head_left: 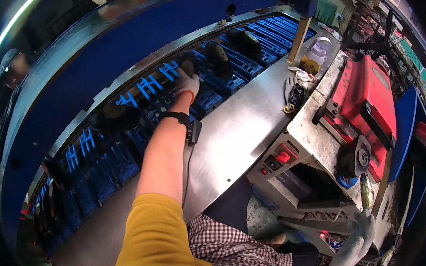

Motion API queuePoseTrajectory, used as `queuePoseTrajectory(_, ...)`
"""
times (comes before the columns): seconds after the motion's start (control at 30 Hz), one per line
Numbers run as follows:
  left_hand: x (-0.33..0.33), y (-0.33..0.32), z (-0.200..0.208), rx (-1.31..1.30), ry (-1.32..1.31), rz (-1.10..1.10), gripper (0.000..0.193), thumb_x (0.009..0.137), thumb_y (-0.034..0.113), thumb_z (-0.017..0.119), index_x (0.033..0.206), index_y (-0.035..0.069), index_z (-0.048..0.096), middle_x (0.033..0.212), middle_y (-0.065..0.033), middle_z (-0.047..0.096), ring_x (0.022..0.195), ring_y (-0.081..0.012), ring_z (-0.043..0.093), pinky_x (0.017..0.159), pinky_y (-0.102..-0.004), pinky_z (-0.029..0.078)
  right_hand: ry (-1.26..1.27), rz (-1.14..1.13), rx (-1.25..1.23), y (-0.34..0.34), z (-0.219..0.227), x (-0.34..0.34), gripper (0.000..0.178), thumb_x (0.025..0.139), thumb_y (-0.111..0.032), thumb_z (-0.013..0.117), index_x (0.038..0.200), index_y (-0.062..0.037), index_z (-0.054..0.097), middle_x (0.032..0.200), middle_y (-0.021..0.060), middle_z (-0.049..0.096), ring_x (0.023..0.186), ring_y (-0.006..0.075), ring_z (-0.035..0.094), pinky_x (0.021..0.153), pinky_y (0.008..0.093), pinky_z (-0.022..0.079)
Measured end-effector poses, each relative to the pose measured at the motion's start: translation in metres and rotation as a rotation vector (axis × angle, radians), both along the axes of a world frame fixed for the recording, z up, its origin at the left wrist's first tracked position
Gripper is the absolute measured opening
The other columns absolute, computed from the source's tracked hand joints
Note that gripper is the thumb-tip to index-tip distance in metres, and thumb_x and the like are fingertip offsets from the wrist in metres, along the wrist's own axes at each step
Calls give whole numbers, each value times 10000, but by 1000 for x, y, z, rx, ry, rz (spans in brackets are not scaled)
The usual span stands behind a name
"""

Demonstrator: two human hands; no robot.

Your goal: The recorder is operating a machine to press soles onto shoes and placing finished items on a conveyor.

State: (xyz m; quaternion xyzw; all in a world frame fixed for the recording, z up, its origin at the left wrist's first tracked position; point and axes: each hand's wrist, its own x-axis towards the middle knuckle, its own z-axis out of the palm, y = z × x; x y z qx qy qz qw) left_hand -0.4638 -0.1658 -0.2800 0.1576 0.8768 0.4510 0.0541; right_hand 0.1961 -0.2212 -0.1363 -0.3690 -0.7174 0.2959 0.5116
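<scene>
The left hand (187,85), in a pale glove, reaches past the shiny surface (233,141) to the far blue rack (148,87). It is at a dark piece (187,67) there; I cannot tell if it pinches it. A dark shoe-shaped piece (217,58) sits on the rack to the right. The right hand (360,238), also gloved, is near and right; I cannot tell if it is spread or closed.
</scene>
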Motion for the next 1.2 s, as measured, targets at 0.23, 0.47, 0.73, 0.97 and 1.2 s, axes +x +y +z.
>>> queuePoseTrajectory(0.23, 38, -42, -6, 4, -68, -91, 994, 950, 551, 589, 1617, -47, 158, 1616, -326, 334, 1506, -424, 359, 1225, -431, 318, -114, -85, 230, 12, -10, 0, 437, 1091, -258, 489, 1320, 93, 615, 1281, 273, 669, 1150, 374, 673, 995, 479, 553)
queuePoseTrajectory(0.47, 139, -211, 32, -163, 111, -35, 789, 952, 436, 598, 1568, 0, 367, 1612, -268, 379, 1513, -398, 348, 1238, -440, 297, -468, -212, 378, 63, -9, 10, 455, 1083, -225, 494, 1413, 81, 553, 1446, 169, 569, 1314, 293, 551, 1142, 413, 394)
queuePoseTrajectory(0.73, 243, -310, 6, -645, 391, -241, 775, 920, 509, 640, 1503, 39, 440, 1554, -279, 400, 1450, -488, 353, 1221, -561, 262, -449, -53, 137, 104, 4, -16, 381, 1067, -41, 497, 1434, 38, 563, 1390, 148, 599, 1241, 273, 594, 1085, 371, 448)
queuePoseTrajectory(0.97, 251, -313, -1, -597, 600, -245, 586, 887, 397, 694, 1355, 73, 553, 1424, -217, 482, 1341, -453, 432, 1151, -561, 331, -436, 92, 0, 128, 1, -3, 399, 1089, -88, 491, 1464, 38, 541, 1427, 115, 604, 1258, 195, 591, 1050, 311, 475)
queuePoseTrajectory(1.2, 250, -317, -11, -524, 698, -212, 534, 890, 366, 694, 1325, 79, 578, 1374, -195, 507, 1282, -425, 468, 1122, -546, 356, -264, 145, -142, 127, 1, -2, 400, 1088, -90, 483, 1458, 50, 540, 1426, 142, 609, 1293, 205, 578, 1097, 323, 445)
